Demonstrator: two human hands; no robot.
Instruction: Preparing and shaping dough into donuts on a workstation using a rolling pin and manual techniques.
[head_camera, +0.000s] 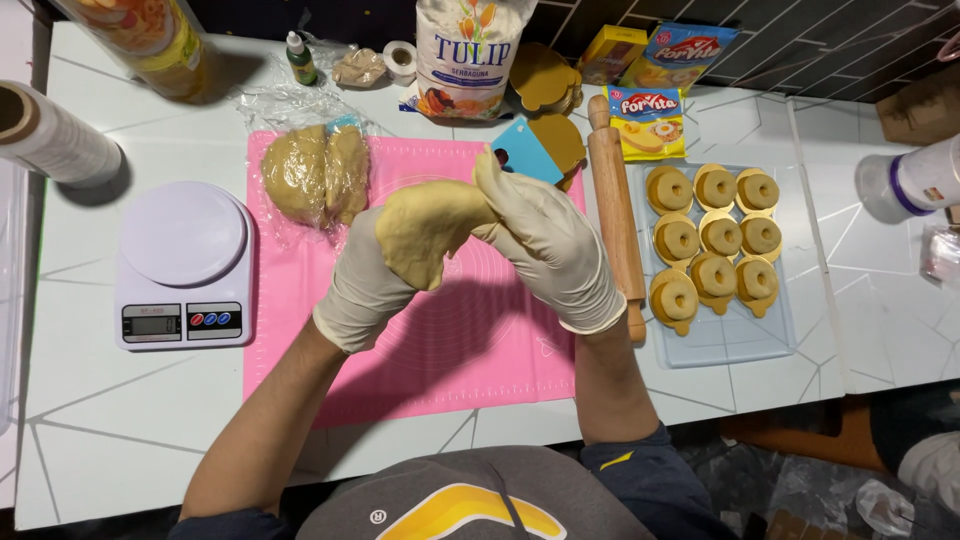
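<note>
At the far left of the frame a roll of cling film (55, 135) lies near the table edge, with a white kitchen scale (185, 265) below it. Right of the scale, on the pink mat (450, 350), a wrapped lump of dough (315, 175) rests in the upper left corner. At centre frame the gloved left hand (365, 285) and gloved right hand (550, 245) are together, both clamped on a flattened dough piece (425, 230) held up between them above the mat. Just right of the right hand lies a wooden rolling pin (615, 210), then a clear tray (720, 335) of filled yellow moulds (715, 235)
</note>
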